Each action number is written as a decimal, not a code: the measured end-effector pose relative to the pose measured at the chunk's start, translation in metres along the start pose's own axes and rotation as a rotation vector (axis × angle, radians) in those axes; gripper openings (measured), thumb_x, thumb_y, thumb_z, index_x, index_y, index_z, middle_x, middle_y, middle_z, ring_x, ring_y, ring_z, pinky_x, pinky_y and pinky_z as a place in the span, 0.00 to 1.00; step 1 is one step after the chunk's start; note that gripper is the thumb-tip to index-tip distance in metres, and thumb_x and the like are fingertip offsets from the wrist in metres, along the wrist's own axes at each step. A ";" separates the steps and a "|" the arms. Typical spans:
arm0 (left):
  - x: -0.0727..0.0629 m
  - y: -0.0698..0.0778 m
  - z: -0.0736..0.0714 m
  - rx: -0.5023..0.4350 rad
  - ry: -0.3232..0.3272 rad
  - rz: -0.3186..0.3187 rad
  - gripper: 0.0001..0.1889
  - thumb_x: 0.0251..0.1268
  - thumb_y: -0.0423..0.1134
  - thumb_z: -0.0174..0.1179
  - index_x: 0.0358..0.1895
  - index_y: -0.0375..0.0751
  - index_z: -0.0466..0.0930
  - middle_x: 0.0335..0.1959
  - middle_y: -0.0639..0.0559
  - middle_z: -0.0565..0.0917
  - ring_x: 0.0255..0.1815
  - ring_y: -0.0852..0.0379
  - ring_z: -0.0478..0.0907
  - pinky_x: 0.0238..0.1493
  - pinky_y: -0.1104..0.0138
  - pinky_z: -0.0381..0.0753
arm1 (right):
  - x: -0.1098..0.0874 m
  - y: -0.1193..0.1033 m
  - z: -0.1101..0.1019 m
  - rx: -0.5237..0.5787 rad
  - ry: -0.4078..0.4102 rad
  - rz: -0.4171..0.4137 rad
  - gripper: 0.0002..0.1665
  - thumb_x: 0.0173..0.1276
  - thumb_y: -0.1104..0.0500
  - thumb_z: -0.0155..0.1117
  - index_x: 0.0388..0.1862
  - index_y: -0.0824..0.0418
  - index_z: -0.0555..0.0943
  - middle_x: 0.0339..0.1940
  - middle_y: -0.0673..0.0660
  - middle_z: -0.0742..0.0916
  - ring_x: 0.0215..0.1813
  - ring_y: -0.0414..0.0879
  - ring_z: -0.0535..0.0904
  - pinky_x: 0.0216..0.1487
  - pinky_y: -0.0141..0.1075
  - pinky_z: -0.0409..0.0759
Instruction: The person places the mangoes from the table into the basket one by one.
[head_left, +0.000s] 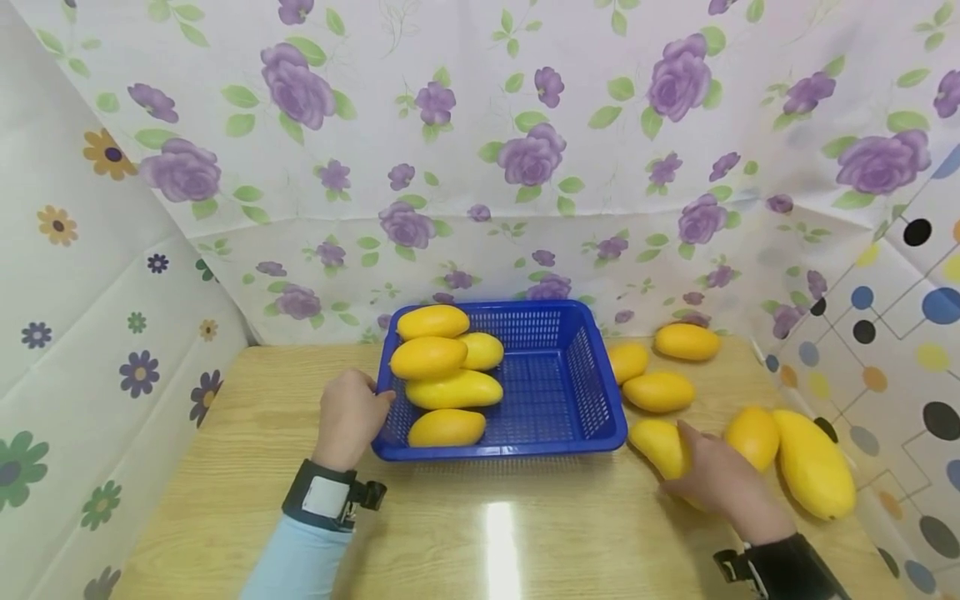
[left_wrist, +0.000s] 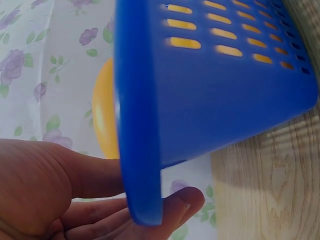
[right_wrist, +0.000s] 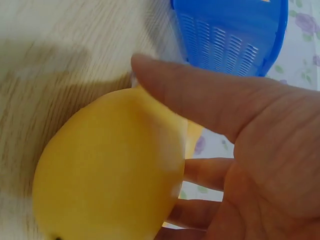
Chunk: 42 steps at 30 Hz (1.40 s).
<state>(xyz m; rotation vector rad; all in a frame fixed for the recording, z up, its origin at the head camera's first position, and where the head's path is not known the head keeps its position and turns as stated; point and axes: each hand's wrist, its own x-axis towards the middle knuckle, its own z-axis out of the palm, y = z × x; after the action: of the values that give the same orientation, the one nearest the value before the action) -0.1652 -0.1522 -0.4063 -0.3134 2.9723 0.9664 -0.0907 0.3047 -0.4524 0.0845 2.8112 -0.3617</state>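
Note:
A blue plastic basket point(head_left: 525, 400) with slotted walls stands at the back of the table, several yellow mangoes point(head_left: 453, 389) piled in its left half. My left hand point(head_left: 351, 421) grips the basket's left rim, thumb on one side and fingers on the other, as the left wrist view shows at the rim point(left_wrist: 137, 125). To the right of the basket, my right hand point(head_left: 716, 475) holds a large yellow mango point(right_wrist: 112, 165) that rests on the table. Its thumb lies over the upper side and its fingers reach along the far side, their tips partly hidden.
Beside the basket's right wall lie more mangoes point(head_left: 660, 392), one at the back point(head_left: 687, 342). Past my right hand are a rounder mango point(head_left: 752, 437) and a long large one point(head_left: 816, 464). Flowered cloth point(head_left: 480, 167) hangs behind the wooden table point(head_left: 465, 525); patterned sheets flank it.

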 end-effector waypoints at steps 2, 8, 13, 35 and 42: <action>0.000 0.001 0.000 0.018 -0.001 -0.007 0.13 0.59 0.41 0.62 0.22 0.36 0.80 0.14 0.48 0.74 0.14 0.55 0.71 0.11 0.72 0.66 | 0.000 0.000 0.001 0.004 0.009 -0.001 0.67 0.42 0.35 0.73 0.70 0.72 0.55 0.60 0.77 0.72 0.58 0.73 0.70 0.54 0.63 0.69; 0.002 0.004 0.000 0.131 -0.004 -0.021 0.17 0.59 0.44 0.61 0.16 0.39 0.76 0.12 0.50 0.73 0.12 0.55 0.70 0.10 0.71 0.63 | 0.000 -0.001 0.001 0.010 0.040 0.004 0.64 0.41 0.37 0.75 0.68 0.72 0.58 0.58 0.78 0.74 0.56 0.73 0.71 0.51 0.63 0.70; 0.001 0.007 0.000 0.149 -0.007 -0.016 0.16 0.59 0.42 0.62 0.16 0.39 0.75 0.12 0.49 0.73 0.13 0.55 0.71 0.10 0.71 0.64 | -0.001 0.001 0.003 0.014 0.043 0.003 0.62 0.42 0.38 0.74 0.66 0.73 0.60 0.56 0.78 0.75 0.54 0.72 0.73 0.50 0.62 0.71; 0.003 0.010 -0.004 0.187 0.016 0.005 0.11 0.57 0.40 0.62 0.27 0.34 0.79 0.19 0.45 0.77 0.16 0.53 0.75 0.09 0.71 0.69 | 0.010 -0.068 -0.095 0.013 0.357 -0.163 0.57 0.51 0.42 0.71 0.73 0.60 0.54 0.60 0.71 0.74 0.50 0.64 0.75 0.46 0.60 0.74; 0.003 0.010 -0.002 0.190 0.016 0.003 0.11 0.56 0.40 0.63 0.27 0.34 0.78 0.19 0.45 0.77 0.16 0.53 0.75 0.09 0.71 0.68 | 0.048 -0.130 -0.107 -0.018 0.409 -0.328 0.54 0.50 0.45 0.73 0.72 0.53 0.57 0.60 0.63 0.76 0.50 0.57 0.77 0.47 0.54 0.78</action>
<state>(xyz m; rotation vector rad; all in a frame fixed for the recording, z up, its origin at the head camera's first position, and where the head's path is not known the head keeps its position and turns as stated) -0.1697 -0.1459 -0.3990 -0.3151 3.0476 0.6766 -0.1799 0.2077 -0.3379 -0.3500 3.2366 -0.4338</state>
